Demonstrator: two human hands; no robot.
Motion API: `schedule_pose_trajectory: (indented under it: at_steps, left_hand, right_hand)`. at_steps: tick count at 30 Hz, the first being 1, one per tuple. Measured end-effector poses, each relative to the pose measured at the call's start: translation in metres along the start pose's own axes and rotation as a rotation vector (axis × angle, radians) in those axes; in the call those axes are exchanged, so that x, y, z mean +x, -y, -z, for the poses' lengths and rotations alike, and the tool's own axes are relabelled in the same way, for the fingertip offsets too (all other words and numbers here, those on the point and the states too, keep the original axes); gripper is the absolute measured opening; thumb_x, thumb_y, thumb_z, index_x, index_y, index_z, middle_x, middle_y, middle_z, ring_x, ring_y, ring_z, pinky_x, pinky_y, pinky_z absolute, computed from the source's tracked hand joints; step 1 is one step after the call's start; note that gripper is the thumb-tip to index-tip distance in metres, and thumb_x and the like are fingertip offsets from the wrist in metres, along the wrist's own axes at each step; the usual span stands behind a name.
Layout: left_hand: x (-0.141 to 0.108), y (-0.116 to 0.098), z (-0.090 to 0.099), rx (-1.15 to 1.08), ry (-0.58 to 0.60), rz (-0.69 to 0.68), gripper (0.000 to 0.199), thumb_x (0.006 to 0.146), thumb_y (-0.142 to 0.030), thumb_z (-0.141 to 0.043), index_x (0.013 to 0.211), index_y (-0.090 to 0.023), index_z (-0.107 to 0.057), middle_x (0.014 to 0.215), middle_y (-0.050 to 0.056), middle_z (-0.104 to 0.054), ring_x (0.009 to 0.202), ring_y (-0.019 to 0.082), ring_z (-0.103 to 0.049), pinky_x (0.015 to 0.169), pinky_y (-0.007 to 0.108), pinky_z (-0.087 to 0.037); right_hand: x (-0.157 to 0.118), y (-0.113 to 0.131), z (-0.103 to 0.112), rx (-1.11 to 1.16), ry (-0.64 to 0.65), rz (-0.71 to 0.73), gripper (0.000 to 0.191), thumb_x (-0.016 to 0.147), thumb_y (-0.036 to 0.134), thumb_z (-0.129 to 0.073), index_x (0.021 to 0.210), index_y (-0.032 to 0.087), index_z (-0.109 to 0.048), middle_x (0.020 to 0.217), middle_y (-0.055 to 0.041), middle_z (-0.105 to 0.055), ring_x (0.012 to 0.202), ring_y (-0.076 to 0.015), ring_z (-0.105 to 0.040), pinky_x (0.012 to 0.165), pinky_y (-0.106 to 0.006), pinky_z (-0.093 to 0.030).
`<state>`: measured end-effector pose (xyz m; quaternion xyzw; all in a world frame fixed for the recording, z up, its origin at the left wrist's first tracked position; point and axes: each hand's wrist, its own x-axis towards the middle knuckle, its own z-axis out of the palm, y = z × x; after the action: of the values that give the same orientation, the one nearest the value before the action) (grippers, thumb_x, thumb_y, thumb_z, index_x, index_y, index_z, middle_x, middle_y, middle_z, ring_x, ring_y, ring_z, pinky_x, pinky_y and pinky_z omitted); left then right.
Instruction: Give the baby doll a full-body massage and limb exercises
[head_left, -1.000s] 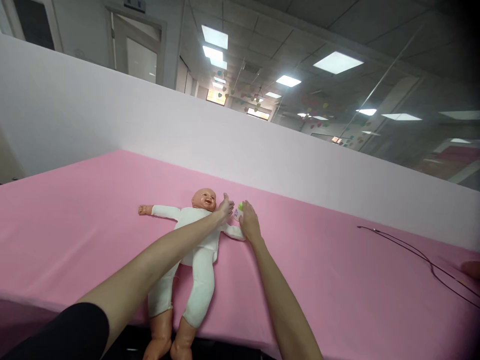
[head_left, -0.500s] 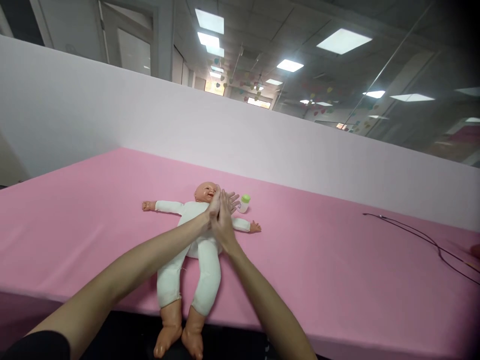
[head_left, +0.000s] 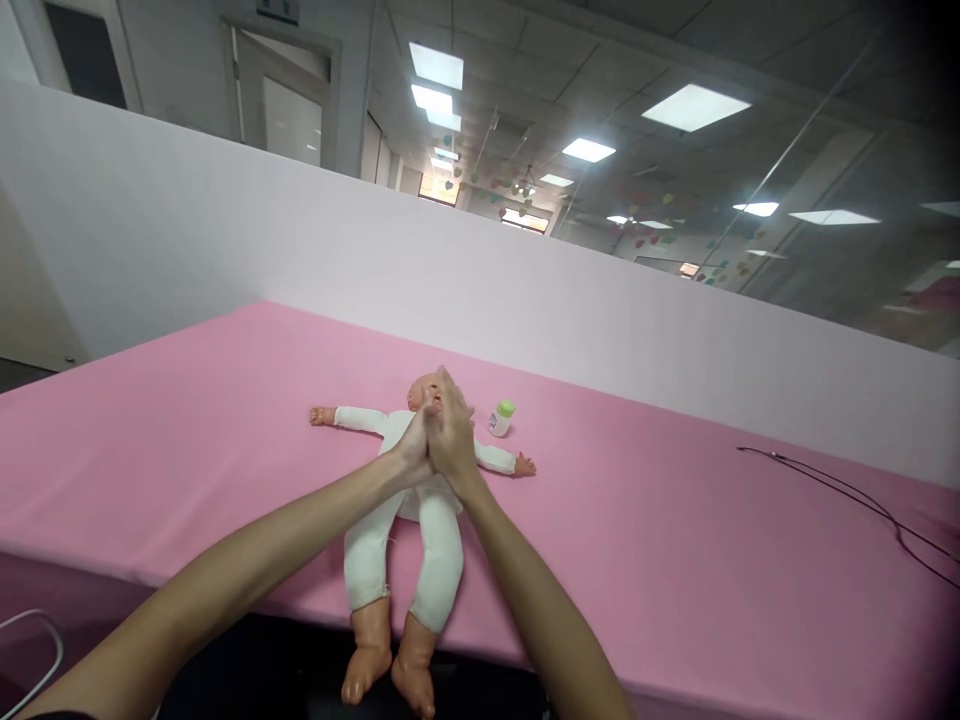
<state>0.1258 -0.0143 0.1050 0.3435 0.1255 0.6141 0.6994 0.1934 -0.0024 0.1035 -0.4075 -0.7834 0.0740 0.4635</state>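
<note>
A baby doll [head_left: 439, 555] in a white cloth suit lies on its back on the pink table cover [head_left: 637, 540], its feet hanging past the near edge. Above its chest, my left hand [head_left: 414, 440] and my right hand [head_left: 451, 430] are pressed palm to palm. The right hand's fingers are straight and point up and away; those of the left are mostly hidden behind it. Nothing shows between the palms. Together they cover part of the doll's face and chest. Just right of the doll's head stands a small clear bottle with a green lid [head_left: 502, 418].
Thin black cables [head_left: 847, 488] lie on the right side of the table. A white partition [head_left: 525, 300] with glass above it runs along the back. A white cord [head_left: 52, 640] loops at the lower left.
My palms have shifted against each other, and the left fingers that stuck out to the right are now mostly behind the right hand. The whole view has moved slightly left.
</note>
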Motion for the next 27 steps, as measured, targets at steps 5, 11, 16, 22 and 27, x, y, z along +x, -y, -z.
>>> schedule_pose_trajectory:
  at_steps: [5,11,16,22,27]
  left_hand:
    - [0.013,-0.027,0.005,0.066,0.021,0.006,0.089,0.096,-0.084,-0.02,0.159,-0.025,-0.045,0.167,0.007,-0.042,0.159,0.029,-0.029,0.128,0.048,-0.031]
    - [0.01,0.012,0.018,0.425,0.008,-0.161,0.083,0.098,-0.08,-0.022,0.16,-0.03,-0.046,0.168,0.002,-0.04,0.161,0.029,-0.022,0.13,0.048,-0.028]
    - [0.022,-0.006,0.071,0.984,-0.036,-0.294,0.059,0.1,-0.06,-0.054,0.142,-0.02,-0.065,0.153,0.012,-0.059,0.146,0.031,-0.05,0.124,0.047,-0.035]
    - [0.025,-0.002,0.129,1.455,-0.192,-0.446,0.043,0.103,-0.045,-0.049,0.128,-0.019,-0.072,0.13,0.012,-0.074,0.123,0.03,-0.068,0.11,0.048,-0.049]
    - [0.027,-0.002,0.142,1.499,-0.226,-0.438,0.04,0.103,-0.043,-0.049,0.126,-0.018,-0.071,0.126,0.012,-0.076,0.116,0.029,-0.07,0.103,0.045,-0.053]
  right_hand:
    - [-0.014,-0.001,0.0,-0.038,0.055,0.031,0.087,0.104,0.072,-0.025,0.17,0.017,-0.006,0.177,-0.0126,-0.01,0.164,-0.03,-0.007,0.131,-0.058,-0.02]
    - [-0.02,-0.005,-0.002,0.066,0.008,0.118,0.072,0.105,0.065,-0.039,0.163,0.022,-0.038,0.167,-0.0116,-0.04,0.157,-0.0306,-0.033,0.128,-0.053,-0.031]
    - [-0.023,-0.08,0.008,0.064,-0.148,-0.25,0.055,0.104,0.053,-0.047,0.143,0.017,-0.06,0.142,-0.0168,-0.065,0.132,-0.0309,-0.061,0.112,-0.051,-0.048]
    - [-0.041,-0.132,0.004,-0.072,-0.066,-0.311,0.046,0.101,0.045,-0.045,0.124,0.014,-0.07,0.127,-0.0178,-0.073,0.119,-0.0319,-0.066,0.107,-0.049,-0.049]
    - [-0.038,-0.127,0.004,-0.114,-0.006,-0.26,0.048,0.103,0.048,-0.042,0.122,0.016,-0.071,0.125,-0.0167,-0.074,0.117,-0.031,-0.066,0.106,-0.046,-0.049]
